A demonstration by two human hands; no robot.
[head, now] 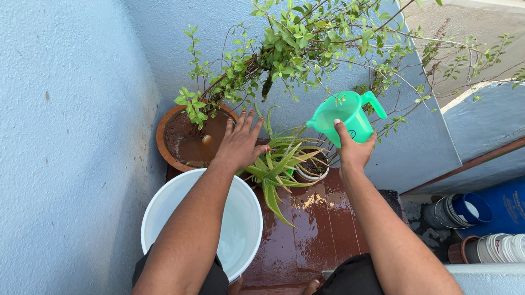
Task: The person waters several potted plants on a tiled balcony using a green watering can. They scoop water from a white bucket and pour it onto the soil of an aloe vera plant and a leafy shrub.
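Note:
My right hand grips a green plastic mug, held tilted above a small white pot behind the aloe plant. My left hand is spread flat, fingers apart, over the rim of a round terracotta pot that holds wet soil and a leafy green shrub. Under my left forearm stands a white bucket with water in it.
Blue-grey walls close in at the left and behind the plants. The tiled floor is wet and reddish brown. At the right are stacked pots and containers, a blue barrel and a low wall edge.

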